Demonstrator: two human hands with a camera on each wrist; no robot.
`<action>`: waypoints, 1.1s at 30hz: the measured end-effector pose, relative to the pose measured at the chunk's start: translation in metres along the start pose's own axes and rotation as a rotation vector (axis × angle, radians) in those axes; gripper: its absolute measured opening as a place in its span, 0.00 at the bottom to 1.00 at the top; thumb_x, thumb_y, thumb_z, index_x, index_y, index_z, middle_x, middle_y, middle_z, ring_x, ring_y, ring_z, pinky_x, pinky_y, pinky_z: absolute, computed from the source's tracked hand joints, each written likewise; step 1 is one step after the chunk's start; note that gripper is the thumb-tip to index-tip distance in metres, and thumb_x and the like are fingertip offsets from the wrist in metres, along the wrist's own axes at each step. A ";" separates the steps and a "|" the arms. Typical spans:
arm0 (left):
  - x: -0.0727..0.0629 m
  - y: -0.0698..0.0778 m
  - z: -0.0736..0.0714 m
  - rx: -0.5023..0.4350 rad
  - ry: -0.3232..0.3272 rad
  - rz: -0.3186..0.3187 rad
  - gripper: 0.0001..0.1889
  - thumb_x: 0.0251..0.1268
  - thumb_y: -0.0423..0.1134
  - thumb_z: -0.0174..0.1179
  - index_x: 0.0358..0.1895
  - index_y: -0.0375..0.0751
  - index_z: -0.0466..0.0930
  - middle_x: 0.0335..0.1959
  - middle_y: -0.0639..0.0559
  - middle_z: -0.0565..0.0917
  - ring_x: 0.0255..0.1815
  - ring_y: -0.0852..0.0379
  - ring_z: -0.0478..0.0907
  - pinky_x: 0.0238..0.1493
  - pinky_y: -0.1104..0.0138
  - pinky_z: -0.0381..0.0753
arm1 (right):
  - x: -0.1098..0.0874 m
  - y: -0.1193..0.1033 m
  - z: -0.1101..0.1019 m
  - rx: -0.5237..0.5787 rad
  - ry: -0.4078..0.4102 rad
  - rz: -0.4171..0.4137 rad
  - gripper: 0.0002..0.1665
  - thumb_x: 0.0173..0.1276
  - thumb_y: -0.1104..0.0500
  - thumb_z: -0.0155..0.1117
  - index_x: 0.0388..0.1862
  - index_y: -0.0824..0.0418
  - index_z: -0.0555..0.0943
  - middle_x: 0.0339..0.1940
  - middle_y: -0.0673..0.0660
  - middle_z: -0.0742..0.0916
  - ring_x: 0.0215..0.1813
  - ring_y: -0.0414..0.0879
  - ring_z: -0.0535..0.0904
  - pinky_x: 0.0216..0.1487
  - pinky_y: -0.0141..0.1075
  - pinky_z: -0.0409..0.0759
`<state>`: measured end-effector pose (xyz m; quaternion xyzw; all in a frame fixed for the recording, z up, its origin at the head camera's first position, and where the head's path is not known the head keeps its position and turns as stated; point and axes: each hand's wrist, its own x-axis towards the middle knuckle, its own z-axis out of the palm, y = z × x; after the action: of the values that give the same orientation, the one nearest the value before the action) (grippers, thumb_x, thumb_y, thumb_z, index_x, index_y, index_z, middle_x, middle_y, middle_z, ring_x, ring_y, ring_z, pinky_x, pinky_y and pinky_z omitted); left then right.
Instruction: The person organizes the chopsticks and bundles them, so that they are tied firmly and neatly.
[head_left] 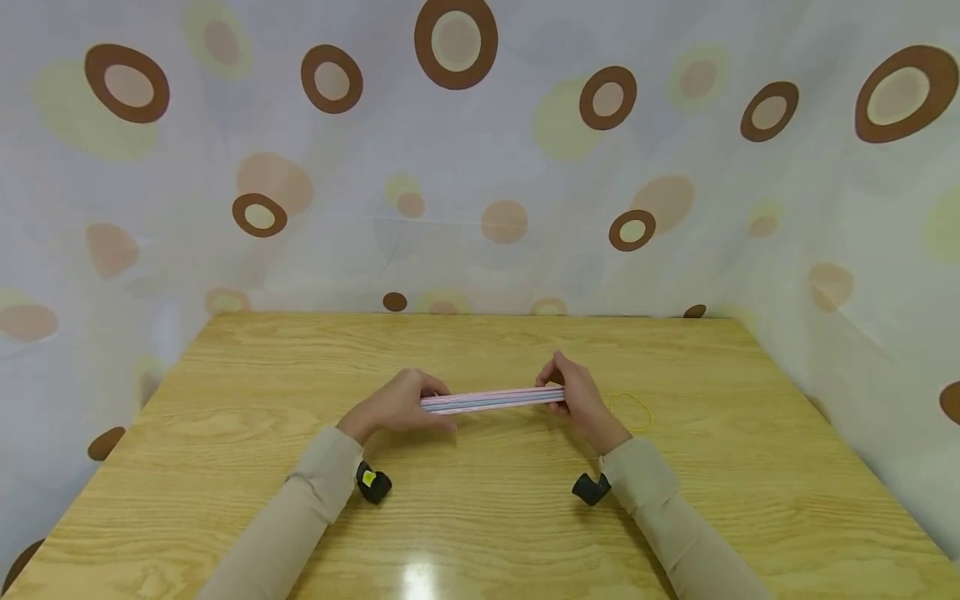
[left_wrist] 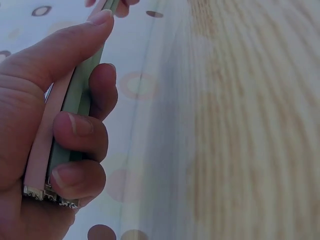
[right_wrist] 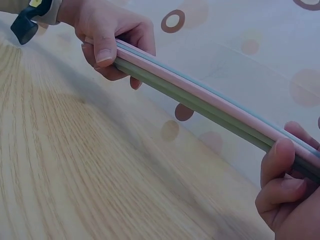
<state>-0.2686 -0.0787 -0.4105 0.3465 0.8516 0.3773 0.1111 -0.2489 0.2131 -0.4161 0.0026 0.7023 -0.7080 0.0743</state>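
Observation:
A bundle of long, slim pastel sticks (head_left: 491, 401) in pink, green and blue is held level over the table between both hands. My left hand (head_left: 401, 404) grips its left end; in the left wrist view the thumb lies along the sticks (left_wrist: 42, 155) and the fingers curl round them, with jagged silvery ends showing at the palm. At the other end, my right hand (head_left: 581, 400) holds the bundle between thumb and curled fingers. A thin yellow loop, like a rubber band (head_left: 649, 412), lies on the table beside the right wrist.
The wooden table (head_left: 480, 517) spreads beneath both arms. A white curtain (head_left: 480, 167) with brown and pastel circles hangs behind it and along both sides. Small black cameras (head_left: 373, 483) are strapped at the wrists.

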 end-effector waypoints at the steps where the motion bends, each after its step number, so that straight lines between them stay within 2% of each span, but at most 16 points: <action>1: -0.001 0.001 -0.001 0.002 0.001 0.001 0.14 0.50 0.45 0.74 0.38 0.41 0.86 0.29 0.56 0.84 0.27 0.63 0.72 0.30 0.70 0.73 | 0.001 0.000 0.000 -0.011 -0.003 0.002 0.28 0.81 0.44 0.32 0.28 0.55 0.74 0.25 0.48 0.80 0.14 0.37 0.67 0.17 0.29 0.64; 5: -0.005 0.003 -0.004 0.008 0.012 -0.008 0.15 0.50 0.44 0.74 0.39 0.41 0.86 0.31 0.54 0.84 0.28 0.63 0.73 0.32 0.70 0.73 | 0.003 0.000 0.000 -0.016 -0.046 -0.013 0.26 0.81 0.46 0.32 0.30 0.55 0.74 0.26 0.48 0.80 0.16 0.37 0.68 0.18 0.28 0.66; 9: -0.008 0.005 -0.007 0.003 0.019 -0.013 0.15 0.51 0.43 0.73 0.40 0.39 0.86 0.33 0.53 0.85 0.29 0.62 0.74 0.33 0.69 0.74 | 0.004 -0.001 -0.004 0.006 -0.135 -0.047 0.27 0.81 0.45 0.31 0.33 0.55 0.75 0.28 0.49 0.80 0.19 0.38 0.70 0.21 0.28 0.68; 13: -0.006 0.004 -0.007 -0.013 0.019 -0.025 0.15 0.51 0.42 0.73 0.40 0.41 0.85 0.33 0.53 0.84 0.28 0.61 0.74 0.32 0.69 0.74 | 0.006 -0.005 -0.016 -0.041 -0.201 -0.090 0.28 0.80 0.43 0.30 0.39 0.58 0.74 0.31 0.49 0.80 0.23 0.40 0.71 0.25 0.30 0.67; 17: -0.002 0.002 -0.007 -0.026 0.027 -0.025 0.14 0.51 0.43 0.74 0.40 0.42 0.85 0.32 0.54 0.84 0.28 0.61 0.74 0.32 0.69 0.74 | 0.008 -0.008 -0.029 -0.114 -0.213 -0.118 0.29 0.80 0.41 0.29 0.42 0.60 0.72 0.32 0.49 0.79 0.25 0.40 0.68 0.27 0.32 0.63; 22: -0.002 0.002 -0.007 -0.024 0.023 -0.029 0.14 0.50 0.44 0.74 0.39 0.43 0.86 0.31 0.54 0.84 0.28 0.61 0.74 0.32 0.68 0.74 | 0.007 -0.009 -0.040 -0.236 -0.194 -0.141 0.29 0.80 0.42 0.31 0.46 0.64 0.71 0.33 0.50 0.78 0.28 0.39 0.71 0.31 0.33 0.70; 25: -0.003 0.002 -0.007 -0.017 0.021 -0.033 0.14 0.51 0.44 0.74 0.39 0.43 0.86 0.31 0.55 0.84 0.28 0.61 0.74 0.32 0.69 0.74 | 0.005 -0.011 -0.048 -0.297 -0.149 -0.162 0.25 0.80 0.45 0.35 0.47 0.65 0.71 0.33 0.50 0.78 0.29 0.40 0.72 0.34 0.34 0.72; 29: -0.003 0.002 -0.007 -0.018 0.028 -0.029 0.14 0.51 0.44 0.73 0.40 0.43 0.86 0.32 0.55 0.84 0.28 0.61 0.74 0.32 0.69 0.74 | 0.005 -0.015 -0.064 -0.328 -0.085 -0.180 0.19 0.80 0.49 0.40 0.46 0.63 0.71 0.34 0.51 0.78 0.28 0.42 0.71 0.32 0.35 0.68; 33: -0.002 0.003 -0.008 -0.022 0.028 -0.013 0.13 0.52 0.43 0.73 0.40 0.42 0.85 0.31 0.54 0.84 0.27 0.61 0.73 0.31 0.69 0.73 | 0.001 -0.022 -0.087 -0.344 -0.016 -0.183 0.16 0.80 0.49 0.40 0.45 0.58 0.71 0.34 0.49 0.78 0.29 0.40 0.71 0.33 0.34 0.68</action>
<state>-0.2692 -0.0834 -0.4034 0.3341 0.8513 0.3907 0.1054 -0.2614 0.2993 -0.3958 -0.0797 0.8095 -0.5814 0.0148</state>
